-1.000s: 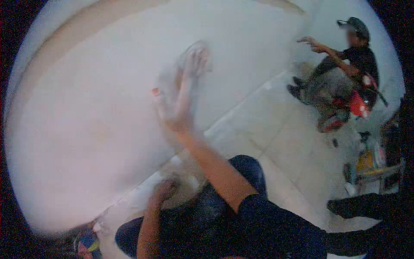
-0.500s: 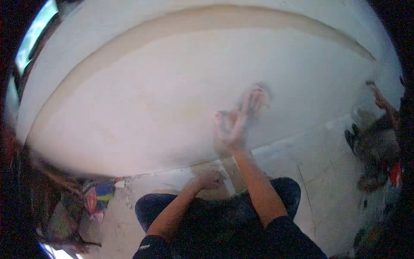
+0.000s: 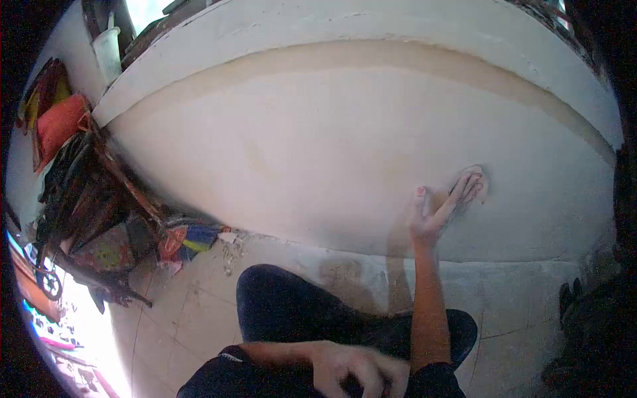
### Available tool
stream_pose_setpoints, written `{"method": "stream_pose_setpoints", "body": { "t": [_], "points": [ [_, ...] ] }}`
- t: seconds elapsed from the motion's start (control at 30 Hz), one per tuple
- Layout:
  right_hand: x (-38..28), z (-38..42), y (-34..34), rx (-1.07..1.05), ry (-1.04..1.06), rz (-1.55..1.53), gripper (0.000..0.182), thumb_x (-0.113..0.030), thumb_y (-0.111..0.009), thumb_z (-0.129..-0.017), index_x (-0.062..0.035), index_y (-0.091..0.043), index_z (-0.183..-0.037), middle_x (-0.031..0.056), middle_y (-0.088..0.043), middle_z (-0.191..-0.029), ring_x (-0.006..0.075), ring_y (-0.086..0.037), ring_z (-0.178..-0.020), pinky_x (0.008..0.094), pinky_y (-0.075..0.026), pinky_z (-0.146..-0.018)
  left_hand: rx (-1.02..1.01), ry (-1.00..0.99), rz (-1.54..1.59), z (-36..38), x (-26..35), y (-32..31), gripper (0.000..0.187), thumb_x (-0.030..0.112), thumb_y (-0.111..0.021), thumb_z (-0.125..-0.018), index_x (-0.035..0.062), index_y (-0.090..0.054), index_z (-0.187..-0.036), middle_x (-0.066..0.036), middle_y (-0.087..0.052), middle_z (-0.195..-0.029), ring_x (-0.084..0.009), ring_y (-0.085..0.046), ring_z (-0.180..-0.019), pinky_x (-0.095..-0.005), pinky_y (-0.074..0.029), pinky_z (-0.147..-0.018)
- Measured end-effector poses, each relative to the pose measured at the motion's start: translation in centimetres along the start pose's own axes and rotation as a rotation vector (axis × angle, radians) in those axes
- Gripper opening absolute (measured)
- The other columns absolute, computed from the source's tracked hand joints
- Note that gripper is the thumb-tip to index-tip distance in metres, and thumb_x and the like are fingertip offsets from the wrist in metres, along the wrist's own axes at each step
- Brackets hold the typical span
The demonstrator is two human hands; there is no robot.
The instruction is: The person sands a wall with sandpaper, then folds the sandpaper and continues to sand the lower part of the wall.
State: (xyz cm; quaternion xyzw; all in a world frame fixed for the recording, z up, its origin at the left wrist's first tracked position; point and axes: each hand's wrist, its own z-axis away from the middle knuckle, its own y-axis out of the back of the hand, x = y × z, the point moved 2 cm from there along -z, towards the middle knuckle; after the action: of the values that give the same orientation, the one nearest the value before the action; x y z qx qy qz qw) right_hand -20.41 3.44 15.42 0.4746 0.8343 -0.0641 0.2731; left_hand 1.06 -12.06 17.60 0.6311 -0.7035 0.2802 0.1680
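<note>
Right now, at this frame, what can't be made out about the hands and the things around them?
All in the head view:
- Pale pad: mostly hidden under the fingers of the right hand; its material and full outline don't show.
- Left hand: fingertips cut off by the bottom edge; anything in its grip can't be told.
- Person at right: dark, and cut off by the lens border.
- White container: its inside is hidden by its wall.

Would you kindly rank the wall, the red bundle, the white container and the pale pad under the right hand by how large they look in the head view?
1. Wall
2. Red bundle
3. White container
4. Pale pad, judged by its visible part; the right hand covers the rest
</note>
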Motion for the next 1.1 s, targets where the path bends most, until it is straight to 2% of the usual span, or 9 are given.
{"method": "stream_pose_setpoints", "body": {
  "t": [0.1, 0.23, 0.37, 0.4, 0.47, 0.67, 0.87, 1.03, 1.1],
  "points": [
    [1.2, 0.3, -0.2, 0.021, 0.129, 0.04, 0.093, -0.038, -0.068, -0.095, 0.0019, -0.019, -0.164, 0.0272, -0.014, -0.17, 0.0464, -0.005, -0.159, 0.0611, -0.006, -0.126, 0.351, -0.285, -0.089, -1.8, 2.1, 1.8, 0.024, 0.035, -0.072, -0.092, 0.0113, -0.073, -0.092, -0.005, -0.061, -0.097, -0.022, -0.055, -0.091, -0.0359, -0.04, -0.083],
    [1.5, 0.5, 0.7, 0.025, 0.113, 0.02, 0.094, -0.036, -0.07, -0.093, 0.0025, -0.02, -0.163, 0.0278, -0.015, -0.17, 0.0476, -0.004, -0.158, 0.0626, -0.003, -0.125, 0.293, -0.434, -0.209, -6.3, 4.7, 1.7, 0.021, 0.031, -0.074, -0.09, 0.0106, -0.074, -0.084, -0.006, -0.06, -0.1, -0.021, -0.055, -0.089, -0.0321, -0.04, -0.079],
    [2.4, 0.4, 0.1, 0.077, 0.189, -0.014, 0.097, -0.036, -0.073, -0.089, 0.0012, -0.023, -0.163, 0.0291, -0.016, -0.17, 0.0506, -0.003, -0.157, 0.0643, -0.002, -0.124, 0.284, -0.276, -0.088, -7.8, 2.7, 1.3, 0.025, 0.03, -0.081, -0.09, 0.0055, -0.079, -0.096, -0.012, -0.061, -0.109, -0.023, -0.056, -0.091, -0.0356, -0.043, -0.081],
    [2.5, 0.0, 0.1, 0.073, 0.195, -0.022, 0.097, -0.036, -0.073, -0.089, 0.0012, -0.023, -0.163, 0.0291, -0.016, -0.17, 0.0506, -0.003, -0.157, 0.0643, -0.002, -0.124, 0.204, -0.475, -0.068, -9.2, 1.1, 2.1, 0.023, 0.028, -0.082, -0.088, 0.0054, -0.078, -0.089, -0.011, -0.06, -0.106, -0.0213, -0.055, -0.09, -0.0324, -0.043, -0.079],
    [2.2, 0.1, 0.4, 0.072, 0.156, -0.018, 0.097, -0.038, -0.073, -0.089, 0.0015, -0.024, -0.163, 0.0289, -0.018, -0.169, 0.0496, -0.005, -0.158, 0.063, -0.003, -0.124, 0.32, -0.062, 0.123, -6.0, 2.6, 0.3, 0.025, 0.034, -0.081, -0.084, 0.0109, -0.074, -0.08, -0.007, -0.057, -0.108, -0.0208, -0.054, -0.094, -0.0334, -0.041, -0.082],
    [0.8, -0.2, 0.5, 0.051, 0.138, -0.04, 0.1, -0.041, -0.071, -0.094, 0.0058, -0.016, -0.163, 0.0285, -0.012, -0.17, 0.0445, -0.002, -0.159, 0.0596, -0.002, -0.126, 0.176, -0.341, 0.321, -8.7, -1.1, -0.3, 0.029, 0.035, -0.088, -0.08, 0.0101, -0.074, -0.081, -0.008, -0.057, -0.109, -0.0186, -0.053, -0.095, -0.032, -0.042, -0.087],
    [1.0, -0.3, 0.2, 0.046, 0.184, 0.015, 0.094, -0.039, -0.068, -0.098, 0.0063, -0.017, -0.162, 0.029, -0.014, -0.17, 0.0448, -0.005, -0.159, 0.0581, -0.005, -0.127, 0.219, -0.328, 0.464, -8.0, -0.4, -0.3, 0.033, 0.038, -0.087, -0.083, 0.0086, -0.073, -0.089, -0.013, -0.059, -0.119, -0.0203, -0.056, -0.098, -0.0358, -0.045, -0.088],
    [1.5, 0.0, -0.3, 0.083, 0.226, -0.019, 0.092, -0.035, -0.072, -0.095, 0.0034, -0.022, -0.162, 0.0273, -0.017, -0.17, 0.0456, -0.008, -0.158, 0.0588, -0.006, -0.127, 0.119, -0.05, 0.211, -4.0, 0.9, 2.2, 0.029, 0.036, -0.091, -0.068, 0.0157, -0.072, -0.076, -0.01, -0.056, -0.116, -0.0205, -0.052, -0.105, -0.0313, -0.041, -0.082],
    [1.8, -0.4, -0.2, 0.125, 0.239, -0.102, 0.093, -0.032, -0.077, -0.09, 0.0004, -0.027, -0.162, 0.0255, -0.02, -0.17, 0.0458, -0.009, -0.158, 0.0599, -0.006, -0.126, 0.032, -0.013, 0.124, -2.4, 1.0, 3.2, 0.022, 0.03, -0.091, -0.072, 0.0163, -0.076, -0.08, -0.009, -0.062, -0.113, -0.0184, -0.056, -0.105, -0.0313, -0.044, -0.081]
  ]
}}
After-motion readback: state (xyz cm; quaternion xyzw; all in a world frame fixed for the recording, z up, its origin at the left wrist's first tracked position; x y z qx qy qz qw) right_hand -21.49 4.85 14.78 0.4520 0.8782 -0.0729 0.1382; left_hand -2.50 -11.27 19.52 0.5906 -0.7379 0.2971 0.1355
